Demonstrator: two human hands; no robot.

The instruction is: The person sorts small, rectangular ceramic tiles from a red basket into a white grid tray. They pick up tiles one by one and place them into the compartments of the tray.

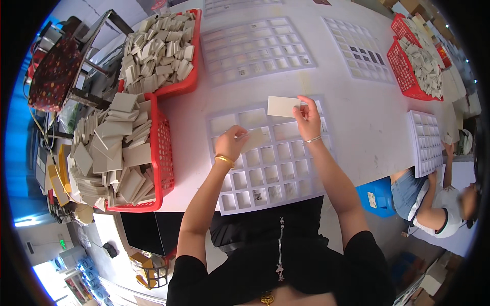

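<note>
A white tray with rows of square and rectangular compartments lies on the table right in front of me. My right hand pinches a white rectangular tile by its right end, above the tray's far rows. Over the left part of the tray, my left hand is closed on a smaller pale tile, which looks slightly blurred. A red basket heaped with loose off-white tiles stands to the left of my left arm.
A second red basket of tiles stands behind the first. More compartment trays and a tray with some dark pieces lie farther back. At right are red baskets and a seated person holding a tray.
</note>
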